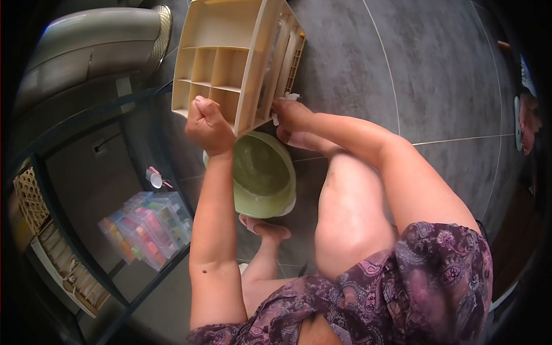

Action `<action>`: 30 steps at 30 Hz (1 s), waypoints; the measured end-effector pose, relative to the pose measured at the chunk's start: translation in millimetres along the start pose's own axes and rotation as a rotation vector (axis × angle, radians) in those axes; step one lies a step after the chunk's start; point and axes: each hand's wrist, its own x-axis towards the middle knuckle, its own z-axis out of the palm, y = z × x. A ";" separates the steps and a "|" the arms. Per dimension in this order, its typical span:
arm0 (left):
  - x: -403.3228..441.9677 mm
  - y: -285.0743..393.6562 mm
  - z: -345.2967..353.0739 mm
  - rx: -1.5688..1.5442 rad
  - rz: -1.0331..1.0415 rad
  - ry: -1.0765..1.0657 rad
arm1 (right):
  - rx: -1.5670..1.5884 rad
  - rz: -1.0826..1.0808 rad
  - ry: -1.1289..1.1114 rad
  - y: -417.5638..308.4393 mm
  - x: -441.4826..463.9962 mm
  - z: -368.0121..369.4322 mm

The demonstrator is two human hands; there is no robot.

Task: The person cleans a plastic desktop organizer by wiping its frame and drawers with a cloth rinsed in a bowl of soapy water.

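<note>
A cream plastic storage unit (244,34) with a compartmented top stands at the top centre, with drawers showing along its right side. My left hand (208,127) is closed over its near edge, beside the small compartments. At the unit's right side, my right hand (294,117) is closed round a crumpled white cloth or tissue (291,96), which is pressed close to the drawer side. Some of the right fingers are hidden. Just below the unit is a green basin (261,172), partly covered by my left forearm.
A dark metal rack (54,236) at left holds clear boxes (152,227) of colourful items and a woven basket (31,192). A large silver-grey appliance (98,49) lies at upper left. Grey floor tiles (351,63) extend right. Another person's hand or foot (528,123) shows at the right edge.
</note>
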 end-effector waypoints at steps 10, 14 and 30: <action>-0.7 -1.0 -0.5 0.005 -0.017 -0.007 | -0.072 -0.101 0.130 -3.5 -21.2 12.7; -0.4 -2.8 -0.5 0.027 -0.013 -0.010 | -0.056 -0.177 0.019 27.2 15.6 16.5; 0.3 -1.9 -0.1 0.018 -0.010 -0.013 | 0.820 0.285 0.139 51.5 -3.2 -37.2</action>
